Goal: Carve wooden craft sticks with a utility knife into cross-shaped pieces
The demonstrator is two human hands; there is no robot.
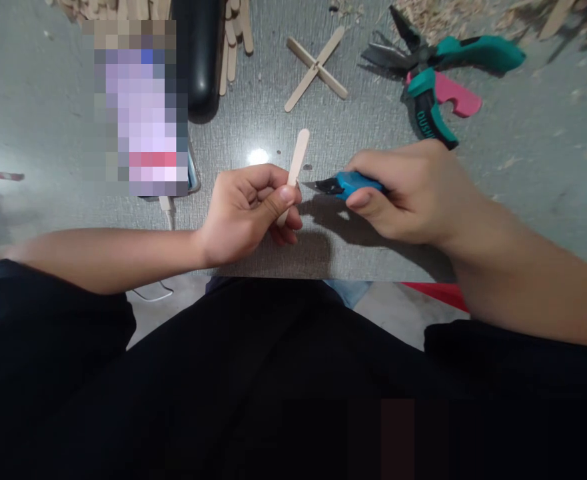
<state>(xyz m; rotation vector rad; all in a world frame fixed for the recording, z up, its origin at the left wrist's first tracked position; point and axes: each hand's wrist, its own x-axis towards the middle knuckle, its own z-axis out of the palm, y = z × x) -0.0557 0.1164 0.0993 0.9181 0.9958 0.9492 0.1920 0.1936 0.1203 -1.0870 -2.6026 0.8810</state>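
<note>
My left hand is closed around a pale wooden craft stick, pinched between thumb and fingers so its rounded top points away from me. My right hand grips a blue utility knife. Its short blade points left and sits just to the right of the stick, close to my left thumb. Both hands hover over the near edge of the grey table.
Two craft sticks joined in a cross lie further back. Teal-handled pliers and a pink tool sit at the right. A black case, a phone with a cable, loose sticks and wood shavings lie behind.
</note>
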